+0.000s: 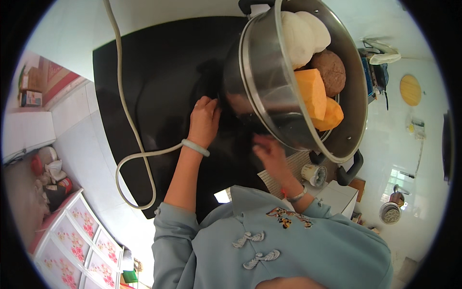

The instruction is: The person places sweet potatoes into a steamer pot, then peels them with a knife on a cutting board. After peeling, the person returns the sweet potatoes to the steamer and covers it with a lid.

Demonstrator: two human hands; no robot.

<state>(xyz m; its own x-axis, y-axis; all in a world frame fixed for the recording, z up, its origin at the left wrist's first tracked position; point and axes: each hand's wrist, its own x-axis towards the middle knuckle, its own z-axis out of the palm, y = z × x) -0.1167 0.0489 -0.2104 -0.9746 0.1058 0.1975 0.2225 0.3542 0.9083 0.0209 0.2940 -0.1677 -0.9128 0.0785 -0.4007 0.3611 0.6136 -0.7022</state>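
Note:
My left hand (204,117), with a pale bangle at the wrist, is over a glossy black surface (162,83). Its fingers are curled together; whether something small is between them cannot be made out. Nearer the pot, my right hand (270,155) is blurred by motion, its fingers apart and nothing visible in them. Beside both hands stands a large stainless-steel steamer pot (263,68) with black handles. It holds white buns (297,39), a brown bun (328,72) and peeled orange chunks (312,94), perhaps pumpkin. The pot hides part of the surface.
A pale cord (121,79) runs over the black surface, loops at its near left edge and reaches my left wrist. Right of my right hand are a ribbed mat (296,162), a white container (314,174) and a white box (337,197). A flower-patterned cabinet (77,242) stands lower left.

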